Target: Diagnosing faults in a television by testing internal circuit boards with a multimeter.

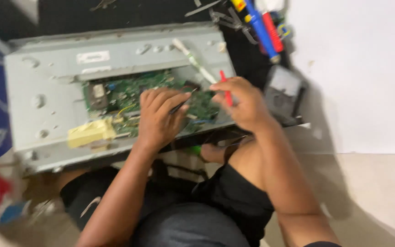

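Green circuit board (129, 93) lies directly under both hands — left hand (158, 119) pinches a black probe (180, 106) slanting toward it; right hand (243, 103) grips an upright red probe (226, 89).

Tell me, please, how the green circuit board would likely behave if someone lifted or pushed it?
The circuit board looks thin and flat, so probably stiff and light. Its small raised parts suggest it is fragile. It lies inside the grey metal chassis with wires attached, so it would likely resist sliding.
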